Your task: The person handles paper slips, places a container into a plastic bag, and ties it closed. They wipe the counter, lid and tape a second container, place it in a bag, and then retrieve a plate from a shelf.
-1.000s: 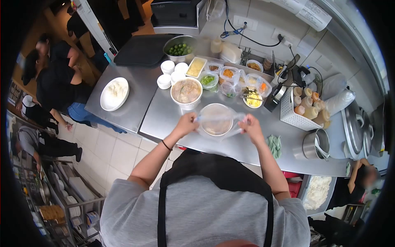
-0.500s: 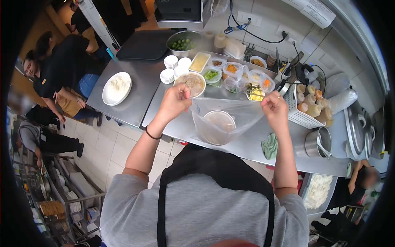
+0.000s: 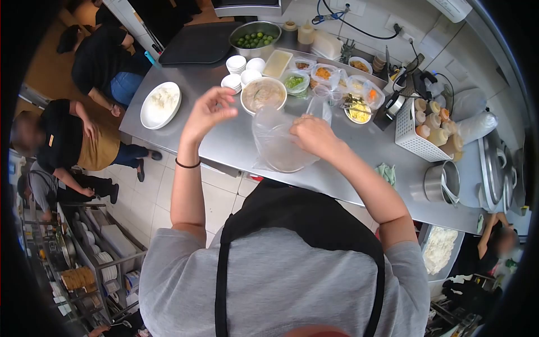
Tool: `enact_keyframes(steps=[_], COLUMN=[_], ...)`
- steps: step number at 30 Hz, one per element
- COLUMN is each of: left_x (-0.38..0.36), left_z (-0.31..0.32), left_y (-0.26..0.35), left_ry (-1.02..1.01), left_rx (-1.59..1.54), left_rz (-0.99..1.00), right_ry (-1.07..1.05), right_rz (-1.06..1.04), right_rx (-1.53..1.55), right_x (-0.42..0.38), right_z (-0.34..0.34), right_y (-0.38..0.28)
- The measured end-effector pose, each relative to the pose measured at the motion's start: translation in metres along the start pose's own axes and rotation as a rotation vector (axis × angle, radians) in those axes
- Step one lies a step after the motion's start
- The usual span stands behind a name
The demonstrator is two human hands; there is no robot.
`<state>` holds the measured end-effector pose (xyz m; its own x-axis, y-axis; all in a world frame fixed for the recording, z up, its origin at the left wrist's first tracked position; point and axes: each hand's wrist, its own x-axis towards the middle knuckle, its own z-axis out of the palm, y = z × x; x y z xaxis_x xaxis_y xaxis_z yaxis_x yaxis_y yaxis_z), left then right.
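My right hand (image 3: 316, 136) is closed on the gathered top of a clear plastic bag (image 3: 272, 137) over the steel counter. A round tub shows only faintly through the plastic near the bag's bottom. To the left of the bag, my left hand (image 3: 210, 114) is raised with its fingers apart and nothing in it. Just behind the bag stands a round tub of brownish broth (image 3: 263, 94), uncovered. A white bowl of rice (image 3: 160, 105) rests farther left on the counter.
Small white cups (image 3: 236, 64), a steel bowl of green limes (image 3: 255, 40) and bags of chopped toppings (image 3: 323, 73) line the back. At right are a white basket of sauce bottles (image 3: 416, 137), a green cloth (image 3: 386, 173) and a steel pot (image 3: 441, 181). Co-workers (image 3: 73, 137) stand at left.
My left hand has let go of the bag's edge and moved left. My right hand has moved left with the bag's top, which has gone from spread wide to gathered.
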<state>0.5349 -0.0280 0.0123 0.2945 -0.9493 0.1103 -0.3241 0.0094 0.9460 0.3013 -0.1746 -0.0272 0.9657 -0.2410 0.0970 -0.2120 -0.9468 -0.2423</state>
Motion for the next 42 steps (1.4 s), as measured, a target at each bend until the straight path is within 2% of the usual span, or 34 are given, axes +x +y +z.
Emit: enact_keyframes(steps=[1, 2, 3, 4, 6, 7, 9, 10, 11, 13, 14, 15, 16, 18, 19, 21, 22, 24, 25, 27, 28, 30, 33, 34, 36, 37, 39, 40, 41, 42], left_x=[-0.003, -0.011, -0.017, -0.020, -0.028, -0.032, -0.039, -0.039, -0.038, -0.034, -0.027, -0.020, -0.013, 0.001, 0.001, 0.003, 0.000, -0.012, -0.015, -0.015, -0.011, 0.000, 0.005, 0.008, 0.014, 0.019, 0.025, 0.029, 0.031, 0.029], left_z=[0.000, 0.002, 0.007, 0.014, 0.032, 0.042, 0.066, 0.077, 0.089, 0.119, 0.133, 0.142, 0.147, 0.152, 0.149, 0.135, 0.133, 0.134, 0.140, 0.162, 0.175, 0.198, 0.204, 0.203, 0.201, 0.200, 0.200, 0.196, 0.194, 0.192], left_y=[-0.013, -0.026, -0.041, -0.061, -0.091, -0.091, -0.086, -0.084, -0.082, -0.076, -0.073, -0.070, -0.071, -0.075, -0.078, -0.082, -0.072, -0.046, -0.051, -0.073, -0.082, -0.100, -0.137, -0.148, -0.157, -0.153, -0.137, -0.133, -0.117, -0.090], left_ry=[0.002, -0.121, -0.245, -0.246, -0.357, -0.350, -0.262, -0.255, -0.196, -0.137, -0.072, -0.009, -0.009, -0.177, -0.166, -0.213, -0.198, 0.087, 0.096, 0.026, 0.029, 0.340, 0.258, 0.214, 0.125, 0.136, 0.163, 0.106, 0.111, 0.099], left_rx=[0.003, 0.001, -0.003, -0.006, 0.208, 0.203, 0.282, 0.283, 0.326, 0.368, 0.242, 0.117, 0.121, 0.487, 0.500, 0.406, 0.421, 0.171, 0.178, 0.485, 0.490, 0.410, 0.292, 0.235, 0.119, 0.121, -0.501, -0.609, -0.609, -0.777], left_rz=[0.004, -0.004, -0.018, -0.021, -0.070, -0.072, 0.126, 0.129, 0.211, 0.304, 0.238, 0.178, 0.209, 0.529, 0.551, 0.555, 0.571, 0.333, 0.341, 0.335, 0.343, 0.423, 0.373, 0.345, 0.289, 0.295, -0.126, -0.110, -0.105, -0.126], right_ry=[-0.107, -0.105, 0.045, 0.195, 0.359, 0.417, 0.461, 0.293, 0.126, 0.099, -0.028, 0.008, 0.172, 0.430, 0.447, 0.582, 0.590, 0.544, 0.544, 0.644, 0.649, 0.532, 0.496, 0.576, 0.639, 0.635, 0.503, 0.498, 0.405, 0.318], right_rz=[0.017, 0.016, -0.088, -0.191, -0.201, -0.124, 0.112, 0.243, 0.371, 0.093, 0.102, 0.090, 0.128, 0.035, 0.019, 0.131, 0.106, 0.501, 0.485, 0.170, 0.161, 0.008, -0.084, -0.165, -0.022, -0.035, 0.341, 0.334, 0.366, 0.397], right_rx=[0.087, 0.086, 0.161, 0.235, 0.477, 0.507, 0.568, 0.473, 0.371, 0.258, 0.353, 0.624, 0.682, 0.458, 0.443, 0.980, 0.972, 1.532, 1.531, 1.315, 1.313, 0.866, 0.801, 0.827, 1.149, 1.145, 0.911, 0.908, 0.812, 0.718], right_x=[0.007, 0.007, 0.004, 0.001, -0.008, -0.016, -0.038, -0.049, -0.056, -0.062, -0.053, -0.047, -0.046, -0.010, -0.013, -0.013, -0.014, -0.017, -0.012, 0.000, 0.005, 0.008, -0.002, -0.005, -0.024, -0.033, -0.051, -0.055, -0.057, -0.055], right_z=[0.007, -0.010, -0.028, -0.052, -0.091, -0.108, -0.123, -0.116, -0.095, -0.009, 0.021, 0.035, 0.059, 0.148, 0.145, 0.132, 0.119, 0.081, 0.073, 0.064, 0.063, 0.060, 0.033, 0.032, 0.012, 0.006, 0.000, 0.011, 0.032, 0.052], right_y=[0.006, -0.003, -0.010, -0.019, -0.017, -0.010, 0.013, 0.033, 0.051, 0.078, 0.069, 0.040, 0.021, 0.020, 0.018, 0.019, 0.018, 0.006, 0.000, -0.019, -0.031, -0.052, -0.058, -0.045, -0.030, -0.017, 0.001, 0.002, 0.006, 0.009])
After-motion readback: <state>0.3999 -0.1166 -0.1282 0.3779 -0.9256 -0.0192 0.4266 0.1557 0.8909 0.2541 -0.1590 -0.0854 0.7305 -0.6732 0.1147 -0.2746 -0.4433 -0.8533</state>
